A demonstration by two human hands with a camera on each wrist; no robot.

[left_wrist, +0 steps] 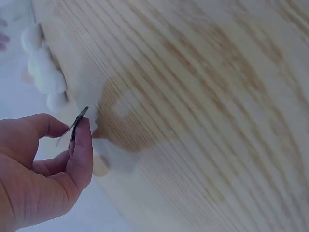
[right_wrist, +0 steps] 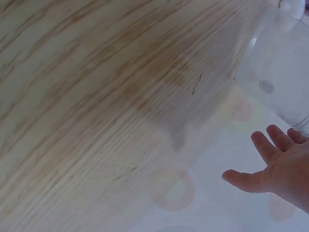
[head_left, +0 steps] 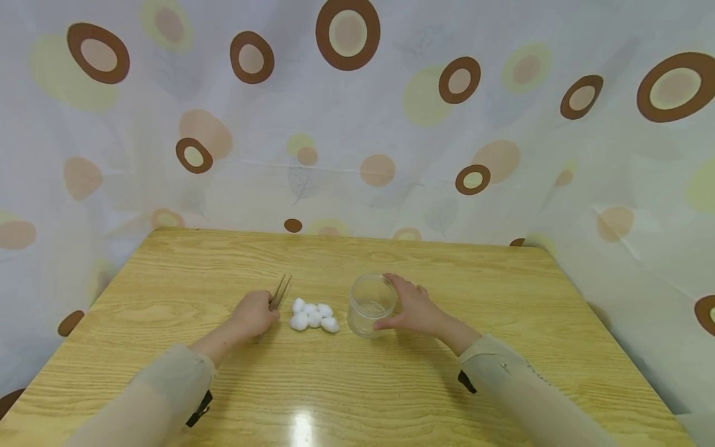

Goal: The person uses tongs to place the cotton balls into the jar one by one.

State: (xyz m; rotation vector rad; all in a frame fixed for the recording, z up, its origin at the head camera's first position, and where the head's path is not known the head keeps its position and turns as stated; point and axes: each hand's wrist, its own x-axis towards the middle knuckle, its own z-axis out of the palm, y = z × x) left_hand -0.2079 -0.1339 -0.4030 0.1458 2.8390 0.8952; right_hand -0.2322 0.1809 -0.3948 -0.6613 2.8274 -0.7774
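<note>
My left hand (head_left: 254,315) pinches a pair of metal tweezers (head_left: 280,292) between thumb and fingers, its two prongs apart and pointing away from me. In the left wrist view, the tweezers (left_wrist: 79,119) are seen nearly end-on. Several white cotton balls (head_left: 314,318) lie bunched on the table just right of that hand. A clear glass jar (head_left: 364,323) stands upright to the right of the cotton. My right hand (head_left: 414,309) is at the jar's right side, fingers near its rim and thumb low in front. The right wrist view shows those fingers (right_wrist: 263,145) spread beside the jar.
A light wood-grain table (head_left: 357,385) carries everything. Behind it and along the sides hangs a pale curtain (head_left: 346,130) with brown rings and coloured spots. Both forearms reach in from the near edge, in pale sleeves (head_left: 151,397) with dark straps underneath.
</note>
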